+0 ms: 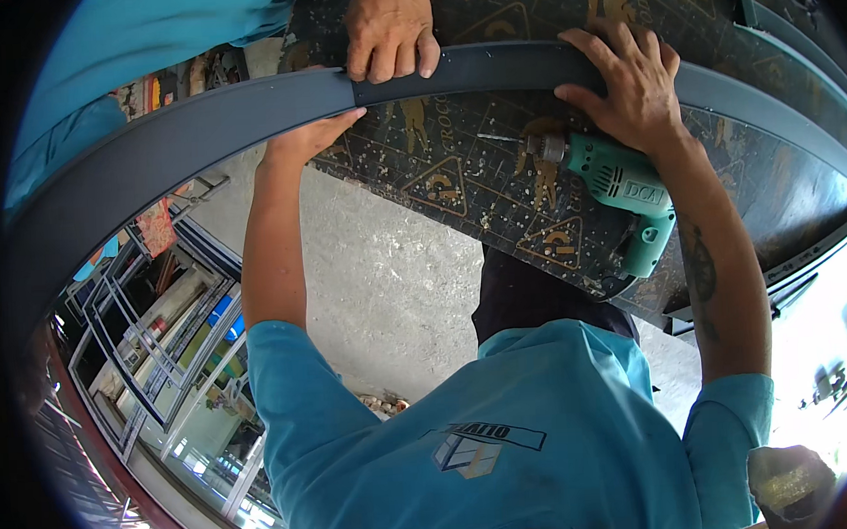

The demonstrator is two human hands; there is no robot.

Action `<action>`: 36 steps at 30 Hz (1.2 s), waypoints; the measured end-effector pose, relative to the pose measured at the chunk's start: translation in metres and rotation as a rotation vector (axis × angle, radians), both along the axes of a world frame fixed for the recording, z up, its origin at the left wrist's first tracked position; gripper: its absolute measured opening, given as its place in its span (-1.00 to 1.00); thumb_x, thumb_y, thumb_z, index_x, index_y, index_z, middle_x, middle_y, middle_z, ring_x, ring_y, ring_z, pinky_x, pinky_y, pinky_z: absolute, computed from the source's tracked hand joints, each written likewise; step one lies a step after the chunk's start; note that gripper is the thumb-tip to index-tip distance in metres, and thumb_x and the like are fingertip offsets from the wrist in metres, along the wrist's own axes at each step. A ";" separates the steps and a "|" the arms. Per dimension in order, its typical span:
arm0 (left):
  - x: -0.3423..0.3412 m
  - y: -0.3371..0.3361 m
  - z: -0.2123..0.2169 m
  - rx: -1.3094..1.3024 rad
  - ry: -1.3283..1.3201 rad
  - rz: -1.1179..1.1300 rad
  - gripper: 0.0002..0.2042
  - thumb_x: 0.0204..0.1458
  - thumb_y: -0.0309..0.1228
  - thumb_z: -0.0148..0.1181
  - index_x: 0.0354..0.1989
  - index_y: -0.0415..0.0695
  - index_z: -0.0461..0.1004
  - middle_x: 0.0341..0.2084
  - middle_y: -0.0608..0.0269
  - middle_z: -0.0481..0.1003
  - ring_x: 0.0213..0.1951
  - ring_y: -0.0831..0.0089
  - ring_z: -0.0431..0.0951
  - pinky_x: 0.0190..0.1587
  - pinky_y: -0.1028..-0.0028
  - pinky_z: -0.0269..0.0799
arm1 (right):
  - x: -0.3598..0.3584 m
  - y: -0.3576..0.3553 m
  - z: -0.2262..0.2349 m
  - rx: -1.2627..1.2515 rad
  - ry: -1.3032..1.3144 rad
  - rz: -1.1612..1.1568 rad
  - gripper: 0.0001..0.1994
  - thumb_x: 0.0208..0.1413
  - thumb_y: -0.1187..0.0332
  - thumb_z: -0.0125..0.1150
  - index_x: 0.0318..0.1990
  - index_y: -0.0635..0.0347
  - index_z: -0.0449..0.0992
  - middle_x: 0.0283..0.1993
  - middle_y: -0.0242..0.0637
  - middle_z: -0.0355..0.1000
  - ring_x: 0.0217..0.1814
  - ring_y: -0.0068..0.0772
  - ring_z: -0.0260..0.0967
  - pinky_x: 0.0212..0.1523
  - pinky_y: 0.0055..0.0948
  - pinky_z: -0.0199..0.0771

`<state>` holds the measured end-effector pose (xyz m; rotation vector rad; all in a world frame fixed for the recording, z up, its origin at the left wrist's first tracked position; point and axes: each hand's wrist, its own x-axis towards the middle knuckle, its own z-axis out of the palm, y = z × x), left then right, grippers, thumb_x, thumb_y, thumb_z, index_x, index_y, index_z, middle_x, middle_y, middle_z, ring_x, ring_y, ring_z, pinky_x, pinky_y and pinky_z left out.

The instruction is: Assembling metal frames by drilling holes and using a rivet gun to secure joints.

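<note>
dark printed tabletop (458, 183) bears teal drill (619, 185) beneath grey bar (491, 68), both hands' fingers clamped on it.

We see our left hand (309, 137) under the long grey metal profile (200, 132) and our right hand (628, 76) gripping it from above. Just below our right fingers (582, 97), a teal drill (619, 185) lies on the worktop (439, 183). Another person's hand (390, 30) presses the profile between ours.

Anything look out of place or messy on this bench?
Pale chips and swarf lie scattered over the dark printed board by the teal drill. The grey profile shows a joint seam beside another person's hand. The left hand and right hand grip the profile. Nothing looks damaged.
</note>
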<state>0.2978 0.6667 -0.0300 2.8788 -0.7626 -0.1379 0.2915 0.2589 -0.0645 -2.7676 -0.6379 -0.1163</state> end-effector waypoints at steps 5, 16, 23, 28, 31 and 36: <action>0.002 0.002 -0.005 0.019 -0.022 -0.017 -0.57 -0.23 -0.14 0.44 -0.23 -0.11 0.47 -0.29 0.20 0.44 -0.27 0.22 0.47 -0.20 0.31 0.41 | 0.000 0.001 0.004 -0.010 0.028 -0.008 -0.45 -0.01 -0.15 0.21 0.16 -0.34 0.36 0.09 -0.39 0.27 0.10 -0.17 0.21 0.17 0.01 0.10; 0.010 0.004 -0.008 -0.203 -0.109 -0.262 -0.66 -0.13 -0.25 0.38 -0.22 -0.15 0.48 -0.28 0.13 0.47 -0.24 0.18 0.48 -0.19 0.28 0.42 | 0.001 0.001 0.004 -0.001 0.060 -0.006 -0.44 -0.01 -0.16 0.20 0.17 -0.34 0.34 0.09 -0.37 0.28 0.11 -0.17 0.20 0.17 0.02 0.10; 0.009 0.005 -0.008 -0.223 -0.188 -0.376 -0.67 -0.11 -0.34 0.39 -0.20 -0.19 0.48 -0.26 0.05 0.49 -0.22 0.10 0.47 -0.17 0.23 0.42 | 0.001 0.001 0.006 -0.017 0.076 -0.018 -0.43 -0.02 -0.18 0.20 0.17 -0.33 0.34 0.08 -0.36 0.29 0.11 -0.16 0.20 0.16 0.02 0.11; 0.004 0.004 -0.005 -0.337 -0.027 -0.182 -0.61 -0.17 -0.32 0.43 -0.19 -0.22 0.48 -0.18 0.03 0.46 -0.18 0.11 0.47 -0.13 0.24 0.41 | 0.000 0.002 0.008 -0.001 0.059 -0.010 -0.43 -0.02 -0.16 0.22 0.16 -0.32 0.34 0.09 -0.35 0.28 0.10 -0.14 0.21 0.16 0.03 0.11; -0.001 0.004 -0.008 -0.351 0.008 -0.057 -0.54 -0.23 -0.31 0.48 -0.15 -0.24 0.47 -0.13 0.02 0.44 -0.14 0.12 0.46 -0.07 0.25 0.40 | 0.000 0.002 0.008 0.011 0.056 -0.013 -0.43 -0.03 -0.16 0.22 0.16 -0.31 0.35 0.09 -0.34 0.27 0.11 -0.13 0.20 0.16 0.03 0.11; -0.017 -0.001 -0.025 -0.404 0.021 0.161 -0.43 -0.31 -0.29 0.54 -0.09 -0.22 0.46 -0.09 0.04 0.42 -0.05 0.17 0.43 0.05 0.26 0.34 | 0.000 0.003 0.010 -0.013 0.059 -0.008 -0.43 -0.03 -0.14 0.23 0.15 -0.29 0.35 0.09 -0.32 0.27 0.11 -0.13 0.20 0.16 0.03 0.11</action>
